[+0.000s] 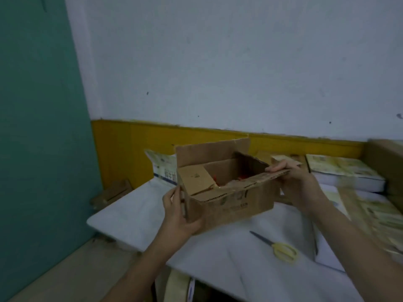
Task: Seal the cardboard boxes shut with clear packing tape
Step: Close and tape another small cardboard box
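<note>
Cardboard box [229,192] is sitting on the white tabletop [135,216], toward the back-left part of it, and it's still open on top, flaps not taped at all. The far flap is standing straight up, the left short flap is folding down into the box, and the near long flap is getting pushed inward. Left hand [176,212] is wrapping around the near-left bottom corner of the box, so that grip is curling around the cardboard, thumb on the front face and fingers up along the left side. Right hand [298,184] is pinching the right end of the near flap, fingers on top and thumb hidden under it, so that grip is closing narrow on the flap edge. Something reddish is lying inside the box, too dark and blurry to tell what. Yellow-handled scissors [277,247] are lying on the tabletop, nearer the camera and right of the box, well apart from both hands. Stacks of printed flat cartons [344,171] are piling up along the right side.
</note>
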### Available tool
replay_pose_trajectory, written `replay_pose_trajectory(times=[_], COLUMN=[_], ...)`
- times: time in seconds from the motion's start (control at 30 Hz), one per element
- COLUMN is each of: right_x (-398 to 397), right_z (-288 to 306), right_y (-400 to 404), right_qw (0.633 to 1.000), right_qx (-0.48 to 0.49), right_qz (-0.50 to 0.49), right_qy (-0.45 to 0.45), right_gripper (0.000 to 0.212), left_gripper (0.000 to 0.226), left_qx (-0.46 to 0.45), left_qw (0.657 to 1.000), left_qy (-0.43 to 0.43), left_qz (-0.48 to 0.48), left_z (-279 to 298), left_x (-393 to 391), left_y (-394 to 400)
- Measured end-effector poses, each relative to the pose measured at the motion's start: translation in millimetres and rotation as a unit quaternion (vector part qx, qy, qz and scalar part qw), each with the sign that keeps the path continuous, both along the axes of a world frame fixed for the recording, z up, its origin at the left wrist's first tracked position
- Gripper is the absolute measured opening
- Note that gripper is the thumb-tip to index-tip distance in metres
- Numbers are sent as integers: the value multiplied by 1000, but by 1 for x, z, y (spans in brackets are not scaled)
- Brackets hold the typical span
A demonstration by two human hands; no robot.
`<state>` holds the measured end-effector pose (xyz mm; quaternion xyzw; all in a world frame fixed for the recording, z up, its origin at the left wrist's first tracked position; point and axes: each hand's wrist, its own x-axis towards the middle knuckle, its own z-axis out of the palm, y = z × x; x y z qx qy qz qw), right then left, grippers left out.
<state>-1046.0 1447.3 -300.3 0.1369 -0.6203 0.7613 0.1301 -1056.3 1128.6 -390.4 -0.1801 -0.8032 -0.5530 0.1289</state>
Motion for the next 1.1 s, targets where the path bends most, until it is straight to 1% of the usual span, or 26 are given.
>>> replay_pose_trajectory(times=[0.03, 0.1, 0.13, 0.17, 0.2, 0.23, 0.27, 0.33, 0.37, 0.4, 0.43, 0.5, 0.53, 0.57, 0.6, 0.67, 0.7, 0.73, 0.8, 0.83, 0.87, 0.93, 0.97, 1.0, 1.03, 1.1], right_x=[2, 3, 4, 5, 6, 6, 5, 7, 7, 9, 11, 15, 16, 16, 14, 10, 7, 2, -8, -15, -23, -38, -43, -44, -42, -27], right_z=[-15, -44, -56, -65, -72, -75, -76, -77, -79, -82, -84, -87, -89, -89, -89, -91, -92, -93, -92, -91, -91, -91, -92, -92, -90, -84], right_y=[-3, -5, -6, -7, -7, -8, -10, -17, -20, -22, -23, -23, -22, -22, -22, -22, -22, -21, -20, -20, -19, -19, -20, -23, -28, -38], right_qw=[999, 995, 992, 989, 988, 989, 991, 995, 996, 996, 995, 990, 990, 992, 996, 988, 977, 969, 963, 962, 959, 952, 946, 937, 919, 874], right_qx=[-31, -81, -100, -111, -113, -108, -96, -71, -68, -73, -84, -112, -114, -93, -43, 94, 148, 171, 155, 129, 100, 60, 63, 91, 146, 261], right_qz=[10, 36, 48, 54, 55, 51, 43, 24, 15, 16, 27, 53, 56, 36, -9, -111, -148, -175, -218, -235, -251, -279, -295, -318, -353, -410], right_qy=[-24, -53, -67, -80, -87, -89, -85, -72, -63, -55, -50, -63, -69, -71, -71, -60, -51, -42, -43, -58, -79, -113, -118, -113, -97, -4], right_gripper=[32, 32, 33, 35, 39, 43, 46, 48, 49, 51, 53, 60, 60, 54, 42, 19, 17, 18, 18, 18, 18, 23, 26, 28, 28, 35], left_gripper=[102, 107, 102, 88, 67, 45, 33, 25, 27, 36, 48, 76, 92, 103, 105, 91, 84, 72, 36, 34, 37, 40, 44, 46, 43, 29], left_qx=[-5, -44, -57, -52, -14, 52, 109, 216, 243, 240, 207, 92, 51, 34, 33, 37, 28, 22, -20, -52, -92, -171, -190, -197, -194, -197], left_qw=[1000, 999, 997, 996, 995, 990, 985, 959, 949, 947, 956, 976, 978, 978, 978, 981, 983, 986, 989, 987, 983, 972, 966, 963, 962, 956], left_qy=[11, -18, -44, -67, -99, -127, -135, -180, -200, -206, -194, -172, -168, -170, -169, -144, -121, -79, 46, 89, 120, 157, 171, 181, 187, 207], left_qz=[7, 14, 8, 2, 9, 15, 11, 20, 38, 57, 69, 100, 112, 117, 118, 125, 137, 147, 138, 120, 101, 49, 32, 33, 49, 74], left_z=[-14, -36, -41, -40, -41, -36, -32, -17, -6, -2, -2, -3, -2, -2, -4, -7, -10, -14, -21, -26, -33, -44, -46, -47, -45, -35], left_x=[13, 28, 31, 34, 34, 35, 38, 39, 38, 34, 33, 31, 30, 28, 26, 25, 27, 28, 30, 30, 28, 26, 26, 24, 23, 16], left_y=[-2, -8, -13, -15, -17, -19, -23, -20, -12, -7, -5, 1, 4, 7, 10, 18, 21, 21, 15, 8, -1, -13, -14, -13, -11, -5])
